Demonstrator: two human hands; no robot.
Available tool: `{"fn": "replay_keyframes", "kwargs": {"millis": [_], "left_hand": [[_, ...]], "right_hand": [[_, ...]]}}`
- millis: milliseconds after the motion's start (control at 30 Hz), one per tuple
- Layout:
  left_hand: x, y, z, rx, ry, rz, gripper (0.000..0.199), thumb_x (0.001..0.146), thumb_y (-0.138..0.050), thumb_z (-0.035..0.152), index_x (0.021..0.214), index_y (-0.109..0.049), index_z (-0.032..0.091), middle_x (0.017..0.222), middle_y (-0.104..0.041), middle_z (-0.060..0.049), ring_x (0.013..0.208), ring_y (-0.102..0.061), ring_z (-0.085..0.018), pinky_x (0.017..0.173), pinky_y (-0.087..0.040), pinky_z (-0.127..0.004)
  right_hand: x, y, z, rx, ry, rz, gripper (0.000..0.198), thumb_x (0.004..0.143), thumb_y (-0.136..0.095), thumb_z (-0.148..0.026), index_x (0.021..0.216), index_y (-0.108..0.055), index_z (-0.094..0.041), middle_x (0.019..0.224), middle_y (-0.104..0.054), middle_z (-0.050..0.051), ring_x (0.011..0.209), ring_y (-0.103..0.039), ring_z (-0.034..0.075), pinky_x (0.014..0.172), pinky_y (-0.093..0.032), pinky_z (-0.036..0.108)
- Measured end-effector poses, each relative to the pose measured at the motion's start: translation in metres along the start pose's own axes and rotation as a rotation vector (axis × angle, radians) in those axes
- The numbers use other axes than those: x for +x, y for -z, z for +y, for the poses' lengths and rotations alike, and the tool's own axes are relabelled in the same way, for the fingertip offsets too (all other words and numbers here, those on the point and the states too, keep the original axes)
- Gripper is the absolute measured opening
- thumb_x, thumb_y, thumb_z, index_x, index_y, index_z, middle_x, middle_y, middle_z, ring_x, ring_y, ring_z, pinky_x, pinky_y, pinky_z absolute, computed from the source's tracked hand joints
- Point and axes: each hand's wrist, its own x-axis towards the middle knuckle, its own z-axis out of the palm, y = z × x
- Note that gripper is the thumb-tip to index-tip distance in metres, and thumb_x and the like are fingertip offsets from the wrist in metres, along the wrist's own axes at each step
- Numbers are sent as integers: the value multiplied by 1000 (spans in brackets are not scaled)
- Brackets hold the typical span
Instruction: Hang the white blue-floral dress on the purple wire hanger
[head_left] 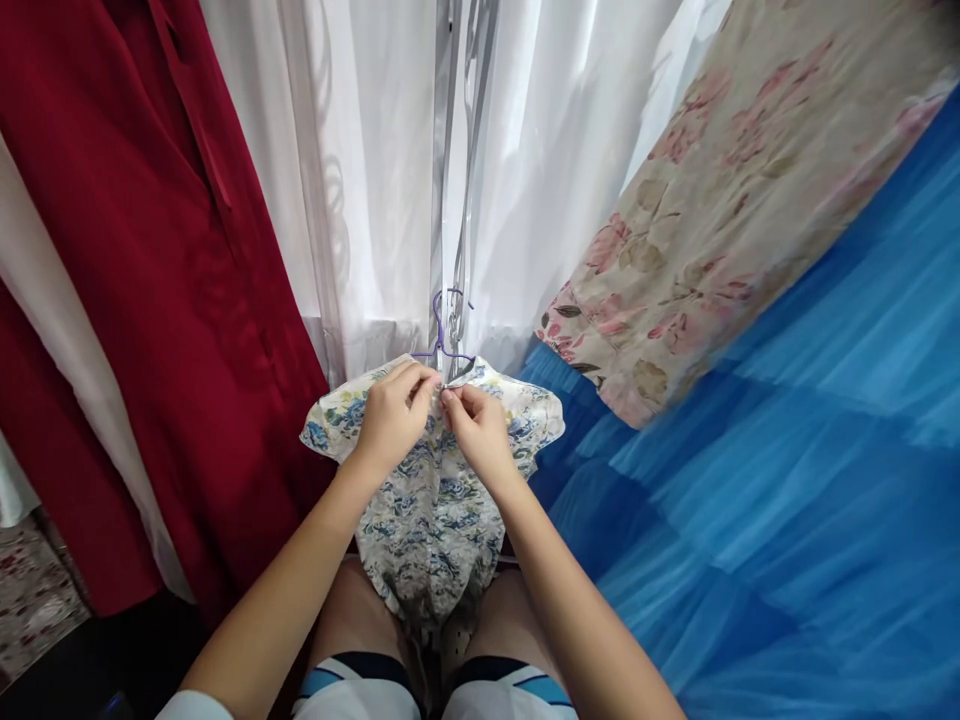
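Observation:
A white shirt with blue flowers (435, 520) hangs on a purple wire hanger (440, 330) in front of me, its lower part between my thighs. At the neckline, my left hand (397, 410) pinches the fabric edge just left of the centre opening. Close beside it, my right hand (478, 420) pinches the collar edge on the other side, thumb and fingers pressed together. The fingertips of both hands nearly meet below the hanger. What exactly lies between them is too small to make out.
White curtains (562, 150) hang behind the shirt, with grey ribbons (450, 150) running down the middle. To the left hangs dark red cloth (187, 300). A beige floral garment (690, 250) and a layered blue tulle skirt (787, 480) fill the right side.

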Motion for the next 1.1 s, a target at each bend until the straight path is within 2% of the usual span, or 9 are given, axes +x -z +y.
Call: {"fn": "replay_keyframes", "kwargs": {"millis": [167, 300, 367, 500, 700, 767, 900, 1033, 1100], "left_hand": [[-7, 31, -44, -72, 183, 430, 18, 94, -56, 31, 91, -66, 17, 86, -65, -3, 83, -62, -16, 78, -47, -25], [-26, 55, -105, -530, 651, 854, 12, 93, -56, 26, 88, -62, 17, 80, -59, 0, 76, -59, -11, 75, -47, -21], [-47, 51, -127, -678, 861, 897, 15, 94, -49, 21, 81, -56, 16, 71, -54, 1, 67, -57, -10, 71, -48, -22], [-102, 12, -136, -785, 1098, 733, 18, 91, -52, 23, 74, -50, 17, 64, -54, 1, 59, -56, -11, 67, -49, -27], [-153, -42, -93, -944, 1161, 266, 32, 64, -84, 35, 76, -65, 13, 73, -64, -5, 72, -63, -18, 77, -49, -33], [-153, -48, -71, -1001, 1112, 150, 36, 62, -86, 39, 76, -67, 12, 75, -63, -5, 75, -62, -17, 80, -48, -31], [-139, -43, -23, -1144, 889, -4, 28, 82, -72, 42, 81, -65, 15, 79, -58, -2, 78, -55, -13, 78, -45, -25], [-132, -35, 25, -1146, 663, -382, 25, 94, -58, 37, 82, -63, 16, 78, -58, -3, 75, -54, -14, 74, -43, -24], [-132, -30, 46, -1049, 589, -598, 23, 94, -58, 35, 85, -68, 17, 83, -64, -5, 80, -58, -16, 79, -44, -27]], "right_hand": [[-29, -6, 37, -172, -64, -20, 30, 88, -53, -37, 64, -56, -18, 53, -44, -3, 51, -40, 12, 50, -27, 25], [-56, -8, 41, -149, -109, -87, 31, 88, -54, -36, 63, -53, -19, 54, -44, -4, 51, -39, 11, 50, -28, 24], [-65, -12, 40, -120, -132, -110, 31, 88, -54, -36, 62, -51, -19, 54, -44, -4, 51, -39, 11, 50, -28, 24], [-74, -6, 54, -11, -235, -21, 31, 87, -54, -39, 63, -50, -20, 54, -46, -4, 52, -41, 12, 51, -30, 25], [-103, 50, 109, -71, -363, 171, 35, 86, -48, -39, 57, -45, -20, 54, -45, -3, 55, -41, 13, 55, -31, 25], [-121, 62, 125, -97, -421, 133, 36, 84, -51, -39, 53, -46, -20, 49, -43, -3, 51, -39, 13, 53, -29, 26], [-150, 56, 130, -96, -492, -84, 41, 79, -61, -44, 50, -55, -17, 46, -49, -2, 47, -42, 13, 51, -31, 26], [-149, 37, 102, 92, -461, -74, 45, 87, -54, -58, 66, -60, -19, 65, -57, 1, 64, -49, 17, 62, -40, 28], [-143, 32, 86, 298, -541, -61, 49, 85, -54, -66, 65, -58, -21, 66, -57, 2, 67, -50, 18, 64, -42, 29]]}}
